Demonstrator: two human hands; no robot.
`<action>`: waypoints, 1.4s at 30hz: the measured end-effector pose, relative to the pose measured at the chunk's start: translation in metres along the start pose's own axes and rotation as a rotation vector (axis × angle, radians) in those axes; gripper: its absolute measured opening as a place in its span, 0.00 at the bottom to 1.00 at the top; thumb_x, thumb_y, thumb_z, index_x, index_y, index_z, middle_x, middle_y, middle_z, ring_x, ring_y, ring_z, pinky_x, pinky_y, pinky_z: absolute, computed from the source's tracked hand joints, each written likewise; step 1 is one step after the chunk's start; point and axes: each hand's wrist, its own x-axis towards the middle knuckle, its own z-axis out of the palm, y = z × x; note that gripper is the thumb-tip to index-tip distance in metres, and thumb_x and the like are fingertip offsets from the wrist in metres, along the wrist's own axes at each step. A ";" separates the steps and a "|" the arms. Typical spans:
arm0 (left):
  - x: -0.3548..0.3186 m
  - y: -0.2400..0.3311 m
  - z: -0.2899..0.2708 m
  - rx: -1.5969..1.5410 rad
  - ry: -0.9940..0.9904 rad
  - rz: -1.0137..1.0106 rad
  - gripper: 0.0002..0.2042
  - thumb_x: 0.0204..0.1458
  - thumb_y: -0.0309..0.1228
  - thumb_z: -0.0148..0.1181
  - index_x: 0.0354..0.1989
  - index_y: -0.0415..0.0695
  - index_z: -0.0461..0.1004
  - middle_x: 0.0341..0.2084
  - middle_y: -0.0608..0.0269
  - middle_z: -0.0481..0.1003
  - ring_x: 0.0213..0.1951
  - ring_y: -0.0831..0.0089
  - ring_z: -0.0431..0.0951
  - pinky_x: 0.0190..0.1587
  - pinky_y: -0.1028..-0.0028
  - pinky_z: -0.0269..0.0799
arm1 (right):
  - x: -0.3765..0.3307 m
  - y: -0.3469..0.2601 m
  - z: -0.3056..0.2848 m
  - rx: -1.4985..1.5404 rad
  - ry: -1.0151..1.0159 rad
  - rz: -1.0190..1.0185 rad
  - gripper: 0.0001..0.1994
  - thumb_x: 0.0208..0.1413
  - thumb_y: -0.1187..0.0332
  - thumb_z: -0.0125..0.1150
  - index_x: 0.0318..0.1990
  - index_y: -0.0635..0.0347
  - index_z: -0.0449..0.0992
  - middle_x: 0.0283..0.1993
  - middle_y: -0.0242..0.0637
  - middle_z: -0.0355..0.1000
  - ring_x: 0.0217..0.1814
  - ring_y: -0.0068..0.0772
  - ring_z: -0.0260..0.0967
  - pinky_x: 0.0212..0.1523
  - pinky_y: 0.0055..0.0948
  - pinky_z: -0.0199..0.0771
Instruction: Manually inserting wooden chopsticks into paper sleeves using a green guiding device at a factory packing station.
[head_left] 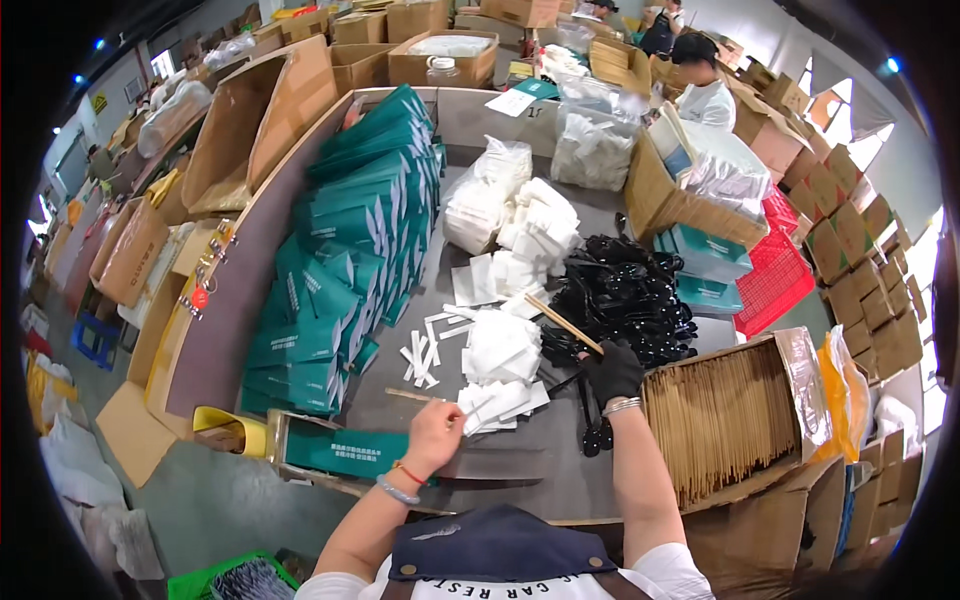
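Note:
My right hand, in a black glove, is closed around a pair of wooden chopsticks that point up and to the left. It is over the near edge of a heap of black plastic spoons; a few spoons extend below it, and whether it grips them I cannot tell. My bare left hand pinches at the near edge of a pile of white napkin packets; what its fingertips hold is too small to make out. Narrow white strips lie beyond that hand.
Green printed pouches are stacked along the table's left side. An open carton of chopsticks stands at the near right, with a red crate behind. Bagged white packets sit at the back. A person is beyond the table.

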 end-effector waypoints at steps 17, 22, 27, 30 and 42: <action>0.017 -0.006 0.025 0.415 0.011 0.287 0.18 0.42 0.36 0.67 0.44 0.50 0.74 0.34 0.63 0.70 0.38 0.59 0.71 0.37 0.61 0.69 | -0.010 -0.007 -0.004 0.001 -0.086 0.052 0.18 0.40 0.53 0.73 0.38 0.50 0.81 0.39 0.46 0.75 0.44 0.51 0.74 0.45 0.44 0.74; 0.029 -0.006 0.035 0.446 -0.026 0.364 0.20 0.41 0.36 0.68 0.45 0.50 0.75 0.33 0.63 0.70 0.38 0.60 0.72 0.37 0.62 0.69 | 0.003 -0.016 -0.025 -0.084 -0.262 0.134 0.17 0.43 0.51 0.67 0.35 0.52 0.82 0.40 0.46 0.77 0.44 0.47 0.76 0.45 0.42 0.76; 0.023 -0.017 0.031 0.429 -0.057 0.271 0.18 0.40 0.40 0.68 0.41 0.50 0.76 0.35 0.63 0.72 0.41 0.60 0.72 0.39 0.58 0.69 | 0.007 -0.025 -0.014 -0.041 -0.295 0.047 0.18 0.40 0.48 0.71 0.34 0.50 0.83 0.35 0.42 0.78 0.40 0.47 0.76 0.43 0.42 0.76; 0.024 -0.011 0.028 0.457 -0.055 0.296 0.19 0.37 0.39 0.71 0.40 0.50 0.78 0.35 0.62 0.73 0.40 0.60 0.73 0.42 0.62 0.70 | 0.012 -0.016 -0.001 -0.127 -0.300 -0.021 0.21 0.41 0.44 0.69 0.34 0.51 0.83 0.34 0.41 0.78 0.40 0.45 0.77 0.41 0.42 0.76; 0.018 -0.011 0.022 0.243 -0.215 0.241 0.13 0.44 0.39 0.64 0.35 0.48 0.75 0.28 0.53 0.77 0.34 0.54 0.78 0.36 0.57 0.71 | 0.015 -0.025 0.007 -0.165 -0.278 -0.095 0.18 0.40 0.50 0.68 0.38 0.49 0.83 0.37 0.40 0.79 0.43 0.44 0.77 0.43 0.41 0.77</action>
